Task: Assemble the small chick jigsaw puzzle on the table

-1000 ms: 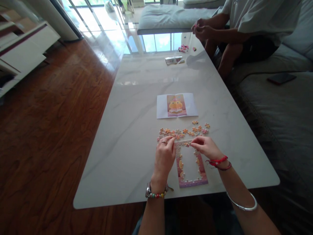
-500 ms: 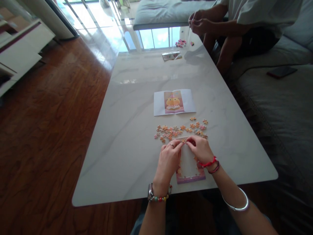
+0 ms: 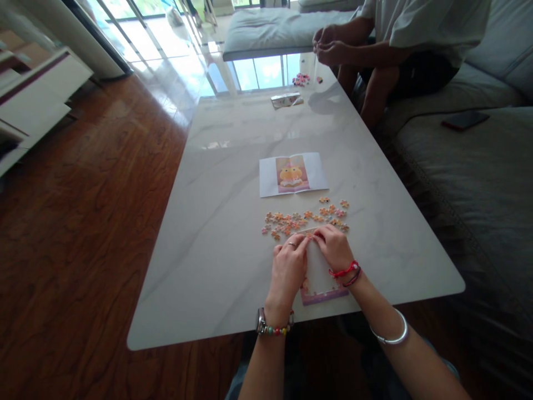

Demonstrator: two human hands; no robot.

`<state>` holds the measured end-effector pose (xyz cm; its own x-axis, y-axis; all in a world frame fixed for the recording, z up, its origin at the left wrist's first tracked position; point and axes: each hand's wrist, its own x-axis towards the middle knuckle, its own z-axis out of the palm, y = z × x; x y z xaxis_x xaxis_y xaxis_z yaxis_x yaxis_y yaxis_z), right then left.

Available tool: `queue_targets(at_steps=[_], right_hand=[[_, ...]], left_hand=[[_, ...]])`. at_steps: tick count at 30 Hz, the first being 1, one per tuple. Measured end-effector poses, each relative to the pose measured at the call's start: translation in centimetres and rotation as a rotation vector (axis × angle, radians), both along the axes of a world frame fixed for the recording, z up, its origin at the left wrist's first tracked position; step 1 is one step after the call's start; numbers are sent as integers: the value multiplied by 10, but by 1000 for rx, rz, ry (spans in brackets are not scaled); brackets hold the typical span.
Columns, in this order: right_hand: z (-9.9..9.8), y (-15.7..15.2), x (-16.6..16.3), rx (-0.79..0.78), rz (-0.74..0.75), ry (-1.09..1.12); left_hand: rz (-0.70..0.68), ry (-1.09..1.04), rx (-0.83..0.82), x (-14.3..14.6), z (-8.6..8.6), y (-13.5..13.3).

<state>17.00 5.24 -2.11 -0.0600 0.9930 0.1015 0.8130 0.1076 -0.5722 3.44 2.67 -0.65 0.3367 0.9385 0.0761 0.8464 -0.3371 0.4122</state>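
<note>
A partly assembled jigsaw puzzle (image 3: 325, 297) lies near the table's front edge, with a purple lower border and a pale, open middle. At its top edge my left hand (image 3: 287, 269) and my right hand (image 3: 336, 249) meet, thumbs and forefingers pinched together. A small orange-pink puzzle piece shows between the fingertips; the fingers partly hide it. Just beyond my hands, loose puzzle pieces (image 3: 287, 222) in orange, pink and grey are spread in a band. Behind them lies a creased reference sheet (image 3: 292, 174) with a printed yellow cartoon figure.
The white marbled table (image 3: 200, 250) has rounded corners. Toward its far end lie a crumpled wrapper (image 3: 287, 100) and a pile of pink pieces (image 3: 301, 79). Another person (image 3: 375, 55) sits at the far right, hands together. A phone (image 3: 465, 120) rests on the sofa.
My view has shifted slightly, so the table's contents sit a little differently in the picture. Both hands stay pinched together at the puzzle's top edge, with small finger movement.
</note>
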Motion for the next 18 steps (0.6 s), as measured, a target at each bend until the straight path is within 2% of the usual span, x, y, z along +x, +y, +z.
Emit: queue_targets(at_steps=[11,16,18], right_hand=[[4,-11,-7,50,45,-195],[8,-12,7,152,132,-76],[11,-6,23,227,68,13]], left_hand=[[98,30,-6,11,4,2],[92,-9,-5,8,1,4],[104,-37,-7,7,-1,4]])
